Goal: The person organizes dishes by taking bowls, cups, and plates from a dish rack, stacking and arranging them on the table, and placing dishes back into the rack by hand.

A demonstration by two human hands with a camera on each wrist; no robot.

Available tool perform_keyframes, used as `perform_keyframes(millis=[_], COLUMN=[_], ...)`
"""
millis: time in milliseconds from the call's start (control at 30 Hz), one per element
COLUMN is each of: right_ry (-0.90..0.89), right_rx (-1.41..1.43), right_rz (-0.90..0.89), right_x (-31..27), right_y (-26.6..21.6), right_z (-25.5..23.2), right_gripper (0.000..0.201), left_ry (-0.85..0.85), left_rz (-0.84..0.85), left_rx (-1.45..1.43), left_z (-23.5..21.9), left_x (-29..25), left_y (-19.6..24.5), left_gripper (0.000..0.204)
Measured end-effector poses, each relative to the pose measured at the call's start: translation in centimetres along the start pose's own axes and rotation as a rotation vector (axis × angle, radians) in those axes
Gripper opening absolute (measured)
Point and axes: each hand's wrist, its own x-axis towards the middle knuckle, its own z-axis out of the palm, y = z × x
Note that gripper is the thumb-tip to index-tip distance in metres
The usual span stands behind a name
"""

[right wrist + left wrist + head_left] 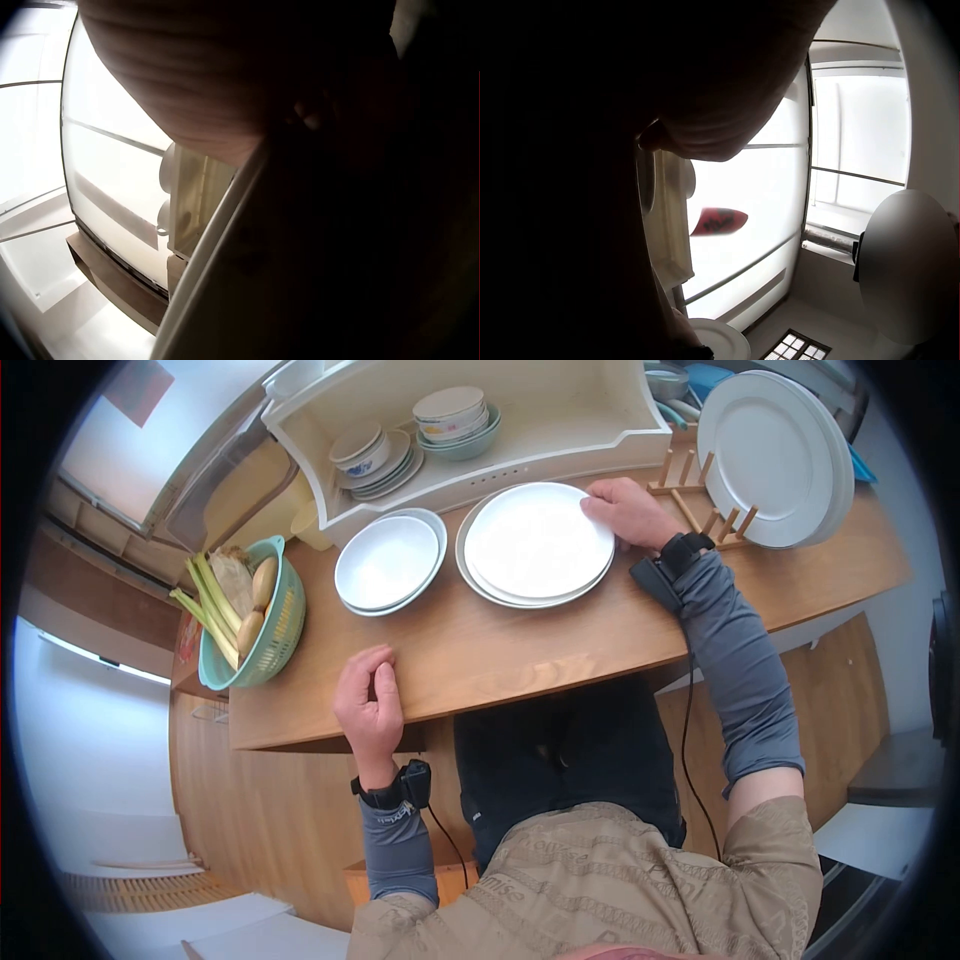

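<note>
A white plate (pixel 538 540) lies over a larger plate (pixel 476 582) whose rim shows around its left and lower sides. My right hand (pixel 634 512) grips the right edge of this stack, thumb over the white plate's rim and the other fingers mostly hidden. In the right wrist view a pale plate rim (pixel 212 259) runs down from that hand. My left hand (pixel 368 700) hovers at the table's front edge, its fingers loosely curled around nothing. Nearest to it are two stacked white bowls (pixel 385 565), left of the plates.
Large white plates (pixel 765 455) stand upright in a wooden rack (pixel 690 510) at right. Behind, a cream open cabinet (pixel 560 420) holds stacked bowls (pixel 455 425) and small dishes (pixel 375 460). A green basket (pixel 285 620) of vegetables sits on the wooden table (pixel 500 670) at left.
</note>
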Motion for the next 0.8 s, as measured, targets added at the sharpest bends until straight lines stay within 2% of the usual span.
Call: perform_keyframes(millis=[100, 233, 333, 433, 500, 533, 600, 700, 800], right_ry=[-0.014, -0.005, -0.003, -0.007, -0.017, -0.022, -0.013, 0.008, -0.027], right_rx=[-0.024, -0.002, -0.012, -0.028, -0.033, 0.002, 0.027, -0.025, 0.009], right_rz=[0.004, -0.015, -0.012, -0.006, 0.003, 0.009, 0.005, 0.035, 0.035], right_x=[-0.2, 0.1, 0.3, 0.2, 0.1, 0.0, -0.2, -0.6, -0.5], right_y=[-0.3, 0.1, 0.5, 0.2, 0.0, 0.0, -0.5, -1.0, -0.8], right_z=[-0.1, -0.3, -0.1, -0.2, -0.1, -0.1, -0.3, -0.3, -0.3], right_gripper=[0.031, 0.033, 0.035, 0.037, 0.037, 0.038, 0.038, 0.038, 0.038], left_ry=[-0.005, -0.017, -0.052, -0.130, -0.294, -0.289, -0.353, -0.392, -0.387], left_rz=[0.064, 0.055, 0.043, -0.047, 0.087, 0.089, 0.123, 0.144, 0.139], left_rx=[0.069, 0.095, 0.090, -0.012, 0.055, 0.055, 0.121, 0.147, 0.173], left_z=[0.1, 0.2, 0.4, 1.7, 3.0, 3.7, 5.0, 6.6, 7.3], left_x=[0.1, 0.3, 0.3, 0.7, 1.6, 1.9, 2.6, 2.9, 2.4], left_y=[0.2, 0.8, 1.4, 3.2, 4.7, 5.3, 6.2, 5.9, 5.5], left_gripper=[0.012, 0.012, 0.012, 0.017, 0.028, 0.028, 0.047, 0.057, 0.059])
